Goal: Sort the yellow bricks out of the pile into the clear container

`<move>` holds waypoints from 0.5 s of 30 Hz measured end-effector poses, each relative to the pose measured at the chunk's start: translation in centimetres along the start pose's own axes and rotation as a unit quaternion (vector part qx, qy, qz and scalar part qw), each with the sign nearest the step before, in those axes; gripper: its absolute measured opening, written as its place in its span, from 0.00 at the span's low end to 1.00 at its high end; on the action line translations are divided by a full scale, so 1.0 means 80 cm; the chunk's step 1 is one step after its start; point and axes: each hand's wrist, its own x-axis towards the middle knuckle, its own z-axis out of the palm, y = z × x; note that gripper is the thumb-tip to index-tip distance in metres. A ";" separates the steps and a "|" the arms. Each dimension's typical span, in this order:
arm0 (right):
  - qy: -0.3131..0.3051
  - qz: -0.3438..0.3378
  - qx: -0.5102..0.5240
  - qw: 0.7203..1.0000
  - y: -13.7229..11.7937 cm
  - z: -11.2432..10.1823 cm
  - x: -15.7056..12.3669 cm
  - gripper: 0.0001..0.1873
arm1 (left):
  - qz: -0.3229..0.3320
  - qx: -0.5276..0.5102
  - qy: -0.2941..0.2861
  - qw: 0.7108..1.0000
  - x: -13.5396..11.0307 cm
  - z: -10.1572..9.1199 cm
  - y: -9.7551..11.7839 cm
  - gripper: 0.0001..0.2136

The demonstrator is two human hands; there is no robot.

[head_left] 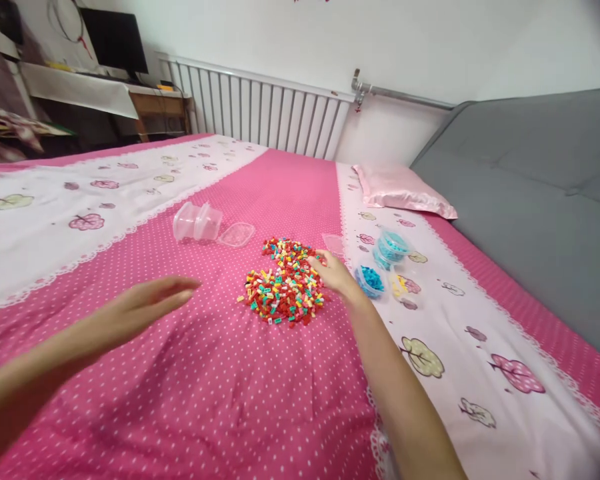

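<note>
Plastic bricks [286, 293] look light, stiff, best pinched by their sides; my right hand [334, 272], at their right edge, grips unclearly; my left hand [155, 298] hovers empty, uncurled.

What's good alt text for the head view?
A person's right hand is at the right edge of a pile of small multicoloured pieces on a pink patterned bedspread; the left hand is apart, to the left. Clear tubs lie beyond, blue pieces to the right.
</note>
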 end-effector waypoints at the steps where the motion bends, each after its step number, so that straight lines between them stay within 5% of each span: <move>1: 0.040 0.041 -0.020 0.998 0.011 0.003 0.014 0.25 | 0.008 -0.022 -0.054 0.998 0.028 0.019 0.005 0.27; 5: 0.110 0.161 -0.049 0.979 0.050 0.027 0.042 0.33 | 0.034 -0.059 0.012 0.998 0.143 0.118 0.030 0.32; 8: 0.143 0.182 -0.045 0.972 0.074 0.050 0.049 0.34 | 0.031 -0.042 0.039 0.998 0.206 0.179 0.038 0.31; 11: 0.171 0.127 -0.043 0.976 0.091 0.065 0.060 0.33 | 0.014 -0.032 0.046 0.998 0.248 0.213 0.036 0.32; 15: 0.075 0.018 -0.061 0.995 0.097 0.068 0.076 0.31 | 0.073 -0.046 -0.026 0.996 0.271 0.232 0.031 0.31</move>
